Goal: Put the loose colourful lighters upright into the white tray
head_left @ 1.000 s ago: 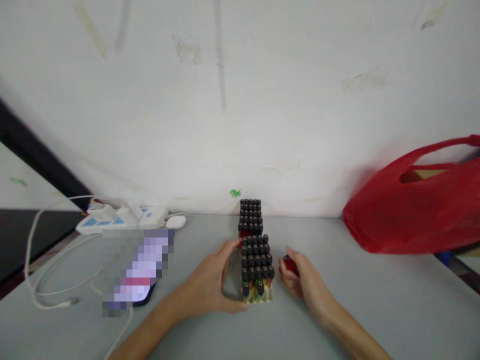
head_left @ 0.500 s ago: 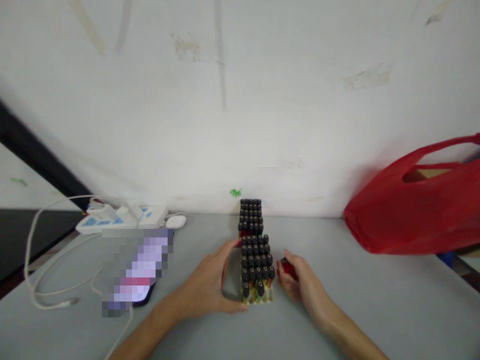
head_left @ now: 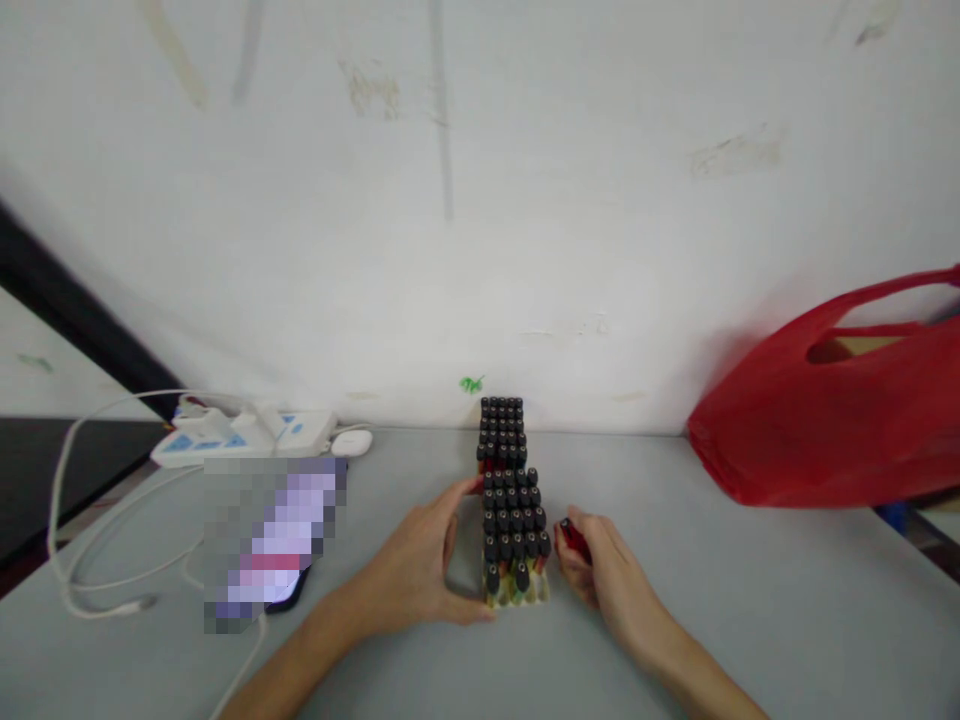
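A pale holder (head_left: pixel 517 597) stands in front of me, filled with rows of black-capped bottles (head_left: pixel 511 520); a few slots at its front right hold nothing. My left hand (head_left: pixel 420 560) spans the holder's left side, thumb at the front corner and fingers at the back corner, gripping it. Just right of the holder, my right hand (head_left: pixel 600 565) holds a small red bottle with a black cap (head_left: pixel 574 538), tilted. Behind stands a second group of black-capped bottles (head_left: pixel 502 425), close to the wall.
At the left lie a phone (head_left: pixel 289 540), a white power strip (head_left: pixel 300 435), cables and a small white case (head_left: pixel 352 442). A red bag (head_left: pixel 817 430) rests at the right. The wall (head_left: pixel 570 250) rises behind the grey table (head_left: pixel 420 670).
My right hand has turned slightly, and the red bottle has shifted a little to the left and changed its tilt. My left hand has stayed in place on the holder.
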`<state>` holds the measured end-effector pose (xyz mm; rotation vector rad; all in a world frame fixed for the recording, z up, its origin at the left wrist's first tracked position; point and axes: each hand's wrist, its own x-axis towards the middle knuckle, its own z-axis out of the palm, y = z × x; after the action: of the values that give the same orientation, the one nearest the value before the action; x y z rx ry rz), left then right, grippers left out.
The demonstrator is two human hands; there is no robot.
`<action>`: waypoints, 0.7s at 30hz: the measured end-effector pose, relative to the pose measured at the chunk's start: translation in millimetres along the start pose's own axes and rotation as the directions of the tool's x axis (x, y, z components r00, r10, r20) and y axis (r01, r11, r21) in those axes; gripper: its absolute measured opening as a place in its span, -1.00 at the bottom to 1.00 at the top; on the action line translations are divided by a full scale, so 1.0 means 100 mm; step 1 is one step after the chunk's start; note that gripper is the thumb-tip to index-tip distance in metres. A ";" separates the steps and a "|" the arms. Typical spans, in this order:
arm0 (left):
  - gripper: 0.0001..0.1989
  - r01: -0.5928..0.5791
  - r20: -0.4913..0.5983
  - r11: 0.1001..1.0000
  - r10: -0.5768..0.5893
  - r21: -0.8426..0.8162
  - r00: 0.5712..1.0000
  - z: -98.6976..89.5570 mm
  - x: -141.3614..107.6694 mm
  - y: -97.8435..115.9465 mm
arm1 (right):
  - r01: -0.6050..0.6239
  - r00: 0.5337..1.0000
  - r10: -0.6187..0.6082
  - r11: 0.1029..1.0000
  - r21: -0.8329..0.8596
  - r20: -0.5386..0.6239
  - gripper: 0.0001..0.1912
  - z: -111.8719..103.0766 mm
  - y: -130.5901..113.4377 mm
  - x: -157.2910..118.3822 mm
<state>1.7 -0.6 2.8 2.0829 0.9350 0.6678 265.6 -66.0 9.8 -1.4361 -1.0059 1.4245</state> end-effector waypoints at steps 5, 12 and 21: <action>0.36 0.010 0.002 1.000 -0.010 -0.005 1.000 0.00 -0.01 -0.02 | 0.065 0.997 -0.064 0.997 -0.037 0.042 -0.25 -0.04 0.08 0.04; 0.34 0.004 0.025 1.000 -0.005 0.017 1.000 -0.01 0.02 0.00 | 0.172 0.985 -0.171 0.984 -0.040 0.021 -0.25 -0.03 -0.04 0.00; 0.30 -0.020 0.038 1.000 0.020 -0.013 0.999 -0.03 0.04 0.04 | 0.418 0.909 -0.417 0.908 -0.031 0.018 -0.62 -0.07 -0.20 -0.13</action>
<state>3.6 1.8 8.3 2.0894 0.8881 0.6408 272.6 -72.9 32.7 -1.1462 -1.2621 1.1042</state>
